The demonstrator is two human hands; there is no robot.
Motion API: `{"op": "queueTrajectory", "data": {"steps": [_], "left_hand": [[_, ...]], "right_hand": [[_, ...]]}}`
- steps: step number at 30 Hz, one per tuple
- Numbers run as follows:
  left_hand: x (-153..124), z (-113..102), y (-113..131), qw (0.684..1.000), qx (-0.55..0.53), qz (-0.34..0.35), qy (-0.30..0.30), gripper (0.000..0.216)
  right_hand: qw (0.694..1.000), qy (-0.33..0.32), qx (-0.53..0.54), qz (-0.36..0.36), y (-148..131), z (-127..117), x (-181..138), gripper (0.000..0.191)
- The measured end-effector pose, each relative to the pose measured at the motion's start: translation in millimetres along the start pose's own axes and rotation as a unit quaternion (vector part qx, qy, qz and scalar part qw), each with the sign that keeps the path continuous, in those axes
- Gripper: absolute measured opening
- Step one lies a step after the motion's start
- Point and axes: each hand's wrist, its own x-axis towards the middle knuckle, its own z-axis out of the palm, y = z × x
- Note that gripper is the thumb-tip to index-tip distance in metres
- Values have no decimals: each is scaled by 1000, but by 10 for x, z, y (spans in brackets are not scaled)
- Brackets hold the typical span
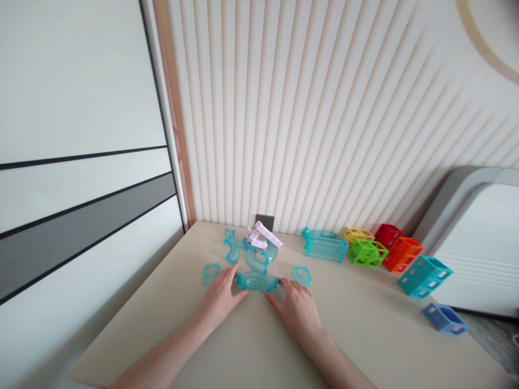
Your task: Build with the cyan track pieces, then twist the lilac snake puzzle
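A translucent teal curved track piece (257, 281) is held by both ends low over the table. Thumb and fingers of my left hand (221, 289) close round its left end. At its right end, my right hand (299, 304) grips in the same way. Just beyond it are more teal curved track pieces (255, 263), with pale purple bars (259, 237) lying across them. A small teal ring-shaped piece (211, 272) rests beside my left hand, and a similar ring-shaped piece (301, 274) sits behind my right hand.
Against the ribbed wall stands a bundle of teal straight pieces (326, 248). To the right are yellow (358, 235), green (368, 253), red (386, 234), orange (403, 254), teal (425, 276) and blue (446, 319) open-frame blocks. A dark wall socket (265, 220) is behind.
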Motion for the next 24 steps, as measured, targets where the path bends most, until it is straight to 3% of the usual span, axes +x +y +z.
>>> {"op": "queueTrajectory", "data": {"steps": [24], "left_hand": [[-7, -4, 4, 1000, 18, 9, 2, 60]], "right_hand": [[1000, -8, 1, -8, -25, -15, -4, 35]]}}
